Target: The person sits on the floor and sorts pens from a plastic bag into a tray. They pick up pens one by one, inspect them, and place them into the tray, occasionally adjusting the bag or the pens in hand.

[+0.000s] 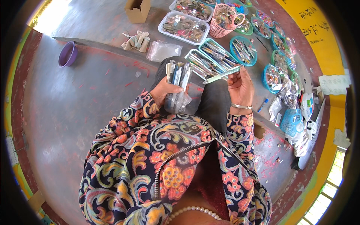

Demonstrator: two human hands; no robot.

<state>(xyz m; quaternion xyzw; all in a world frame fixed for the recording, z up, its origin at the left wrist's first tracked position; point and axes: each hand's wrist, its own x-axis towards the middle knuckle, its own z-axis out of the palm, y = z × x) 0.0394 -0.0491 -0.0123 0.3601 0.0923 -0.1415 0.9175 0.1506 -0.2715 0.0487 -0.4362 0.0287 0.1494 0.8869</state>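
My left hand [164, 91] grips a bundle of pens in clear plastic wrappers [178, 77], held upright over my lap. My right hand [240, 85] pinches a single wrapped pen [222, 74] with a pale green body, held nearly level, its tip pointing left toward the bundle. A metal bangle circles my right wrist. Both forearms wear sleeves with a bright floral pattern. Just beyond my hands lie rectangular trays filled with more wrapped pens [212, 56].
Clear trays [183, 26], a pink basket [224, 19] and round teal baskets [243, 50] of small goods line the concrete floor ahead and to the right. A cardboard box [137, 10], purple bowl [68, 54], folded cloth [137, 42], plastic bags [163, 50] and blue basket [291, 122] lie nearby.
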